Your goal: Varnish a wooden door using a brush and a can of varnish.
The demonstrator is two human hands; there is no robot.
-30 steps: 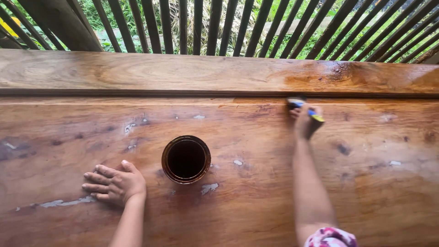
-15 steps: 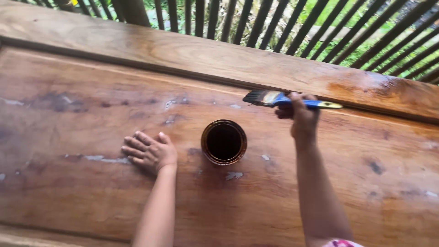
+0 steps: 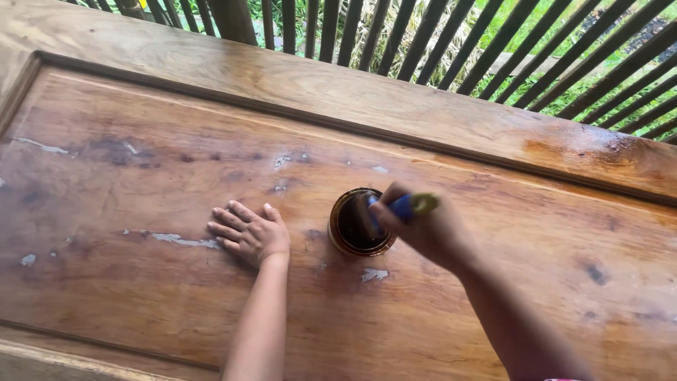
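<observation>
The right hand [image 3: 423,229] grips a blue-handled brush [image 3: 398,208] over the round can [image 3: 360,224] of dark stain; the bristles are blurred, seemingly dipped inside. Left of the can, the left hand [image 3: 248,234] lies flat, fingers spread, on the wooden panel [image 3: 141,282].

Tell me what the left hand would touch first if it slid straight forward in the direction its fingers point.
The left hand lies flat on the brown wooden panel, fingers pointing up-left. That way looks free: only bare wood with pale scuffed patches, probably as far as the panel's raised edge.
</observation>
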